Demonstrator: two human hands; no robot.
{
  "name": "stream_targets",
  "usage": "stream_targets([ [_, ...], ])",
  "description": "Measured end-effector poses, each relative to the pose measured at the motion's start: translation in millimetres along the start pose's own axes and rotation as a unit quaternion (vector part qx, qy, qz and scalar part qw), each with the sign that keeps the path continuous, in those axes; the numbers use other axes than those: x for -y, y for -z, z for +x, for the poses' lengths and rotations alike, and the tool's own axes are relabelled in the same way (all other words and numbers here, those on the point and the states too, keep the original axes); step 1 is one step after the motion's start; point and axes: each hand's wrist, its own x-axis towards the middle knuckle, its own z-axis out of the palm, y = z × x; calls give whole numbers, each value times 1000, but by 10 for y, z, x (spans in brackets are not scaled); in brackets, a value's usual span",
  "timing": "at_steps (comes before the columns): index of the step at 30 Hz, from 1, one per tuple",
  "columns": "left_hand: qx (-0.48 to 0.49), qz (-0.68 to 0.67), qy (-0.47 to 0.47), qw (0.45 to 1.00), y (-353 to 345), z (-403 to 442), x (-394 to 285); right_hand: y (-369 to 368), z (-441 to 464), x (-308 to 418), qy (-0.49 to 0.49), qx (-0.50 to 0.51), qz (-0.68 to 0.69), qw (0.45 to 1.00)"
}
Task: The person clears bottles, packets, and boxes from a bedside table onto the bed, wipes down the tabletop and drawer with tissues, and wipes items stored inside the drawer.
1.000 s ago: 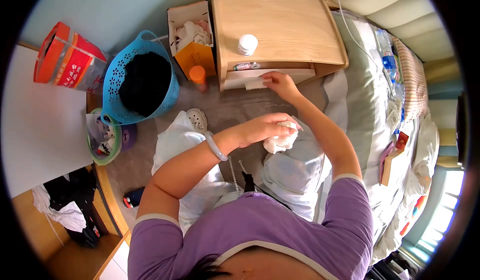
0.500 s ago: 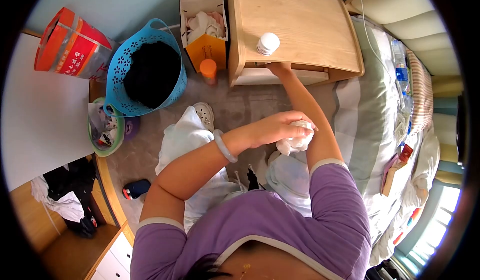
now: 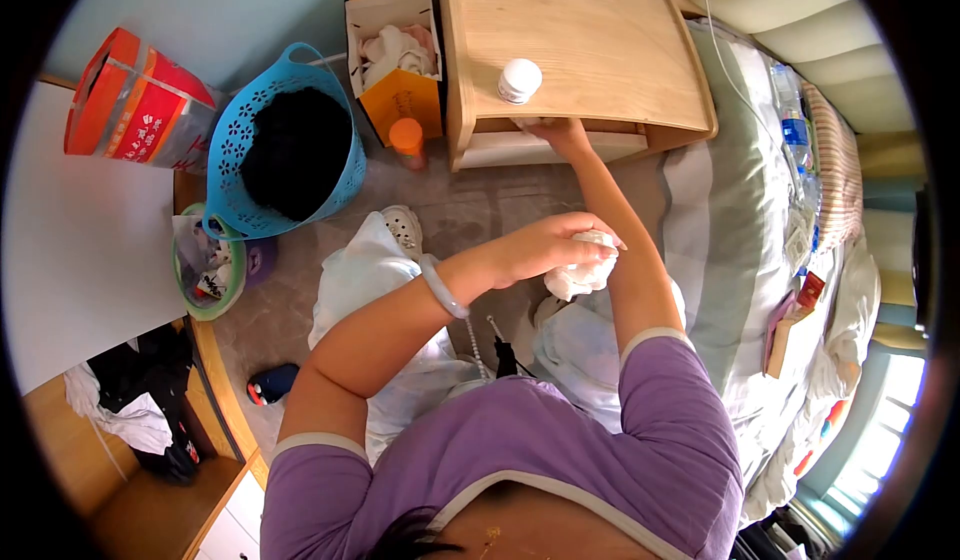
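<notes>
1. One crumpled white wad [image 3: 580,278], cloth or tissue (which cannot be told), is gripped in the left hand [image 3: 555,248] and held raised in front of the body, near the right forearm.
2. Some room is left between the front edge of the cabinet [image 3: 590,30] and the drawer front [image 3: 510,150]; into this narrow gap the right hand [image 3: 562,132] is put. Its fingers are partly hidden, so whether anything is gripped there cannot be told.
3. A strip of floor [image 3: 480,185] is seen between the cabinet and the knees.
4. The wad is bunched below the fingers toward the body; its long axis cannot be made out. The drawer front is set lengthwise from left to right, facing the person.
5. A white bottle [image 3: 520,81] is stood on the cabinet top, near its front edge and close to the right hand.
6. The left side is taken up by an orange-capped bottle [image 3: 407,140], an open box [image 3: 410,105] and a blue basket [image 3: 225,175]; the right side is bounded by the bed [image 3: 710,250].
</notes>
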Motion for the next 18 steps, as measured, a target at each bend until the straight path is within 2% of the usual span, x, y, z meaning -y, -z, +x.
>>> stream_targets([
  [3,3,-5,7,1000,-26,13,8,127,-341,230,-17,42,-298,953],
  [4,4,-4,6,1000,-33,16,4,154,-402,259,-23,73,-313,947],
  [7,2,13,3,1000,-37,42,48,87,-417,262,16,34,-402,915],
  [8,1,18,5,1000,-25,58,76,66,-397,284,-33,31,-409,911],
  [10,-11,25,20,999,-45,69,56,11,-394,237,-59,12,-407,911],
  [14,-7,16,38,999,-50,76,54,4,-454,222,-69,15,-420,905],
  [17,-2,16,43,999,-60,62,75,40,-675,294,-142,59,-375,914],
  [18,0,18,44,999,-64,55,69,103,-766,146,-125,71,-323,935],
])
